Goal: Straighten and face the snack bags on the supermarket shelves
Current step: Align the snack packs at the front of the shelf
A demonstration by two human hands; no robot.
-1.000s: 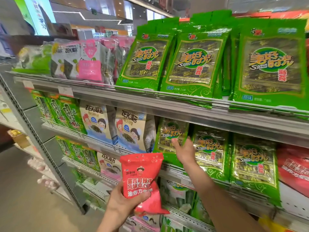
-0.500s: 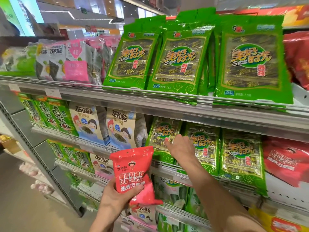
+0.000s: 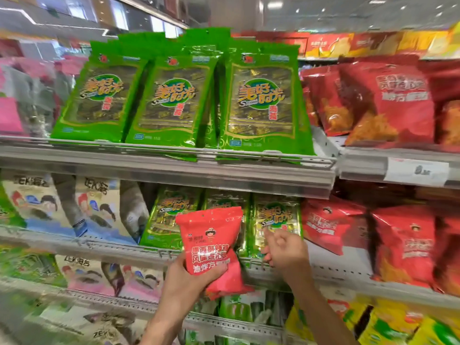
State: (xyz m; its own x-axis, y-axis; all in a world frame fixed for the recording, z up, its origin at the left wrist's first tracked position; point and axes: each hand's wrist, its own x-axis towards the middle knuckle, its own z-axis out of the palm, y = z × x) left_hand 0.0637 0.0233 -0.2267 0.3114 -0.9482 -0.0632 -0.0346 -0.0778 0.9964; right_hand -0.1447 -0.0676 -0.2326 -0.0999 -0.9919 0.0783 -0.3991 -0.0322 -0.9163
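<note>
Snack bags [image 3: 258, 105], steel shelves [image 3: 174, 170] (supermarket aisle)

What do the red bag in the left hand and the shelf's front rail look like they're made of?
Red bag: thin glossy plastic film, judging by its sheen and the creases under the left hand's grip. Shelf front rail: grey, smooth, seemingly metal with a clear plastic strip; motion blur leaves that open.

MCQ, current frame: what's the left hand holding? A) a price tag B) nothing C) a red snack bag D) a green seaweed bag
C: the left hand grips the red snack bag from below, thumb across its front, in front of the green seaweed bags on the middle shelf. The right hand beside it holds nothing.
</note>
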